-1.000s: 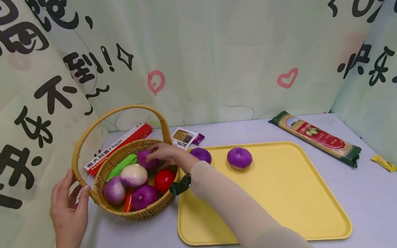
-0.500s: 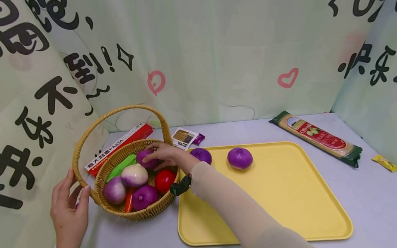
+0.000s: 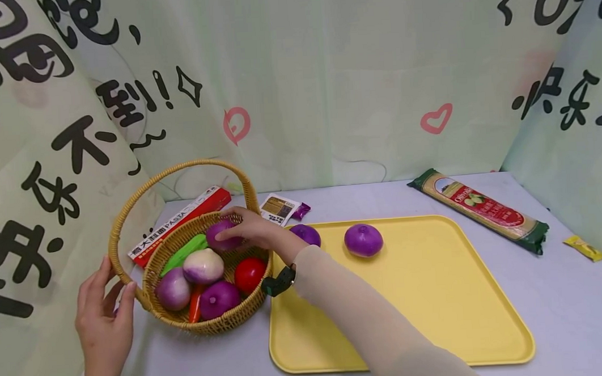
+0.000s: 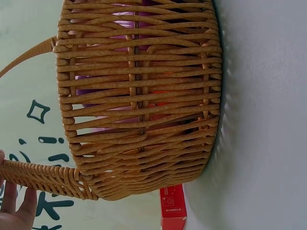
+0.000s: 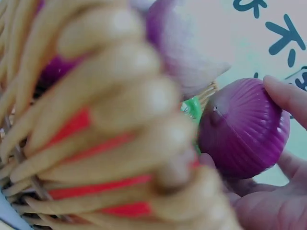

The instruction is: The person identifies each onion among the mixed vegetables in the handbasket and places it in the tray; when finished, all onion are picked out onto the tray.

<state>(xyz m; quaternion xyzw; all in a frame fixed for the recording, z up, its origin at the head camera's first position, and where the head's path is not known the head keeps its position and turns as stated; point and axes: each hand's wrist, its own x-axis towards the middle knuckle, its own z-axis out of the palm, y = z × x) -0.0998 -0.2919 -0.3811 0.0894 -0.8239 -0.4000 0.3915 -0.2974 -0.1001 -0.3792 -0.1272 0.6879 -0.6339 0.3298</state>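
Note:
My left hand (image 3: 103, 320) grips the foot of the wicker basket's handle (image 3: 116, 243) on its left side. Over the back right of the basket (image 3: 211, 324), my right hand (image 3: 256, 227) holds a purple onion (image 5: 244, 129) between thumb and fingers. Still in the basket are a white-and-purple turnip (image 3: 203, 266), a pale purple onion (image 3: 173, 289), another purple onion (image 3: 220, 299), a red tomato (image 3: 250, 274), a green vegetable (image 3: 184, 252) and an orange-red carrot-like piece (image 3: 195, 305). The left wrist view shows the basket's woven wall (image 4: 144, 96).
A yellow tray (image 3: 404, 296) lies right of the basket, with one purple onion (image 3: 363, 240) on it and another (image 3: 305, 234) at its back left. Behind stand a red pasta box (image 3: 180, 224), a white packet (image 3: 279, 209) and a purple sweet (image 3: 301, 211). A noodle packet (image 3: 481, 210) lies far right.
My right hand has lifted slightly with the purple onion, and its fingers have come round the onion more closely. My left hand has stayed on the basket handle.

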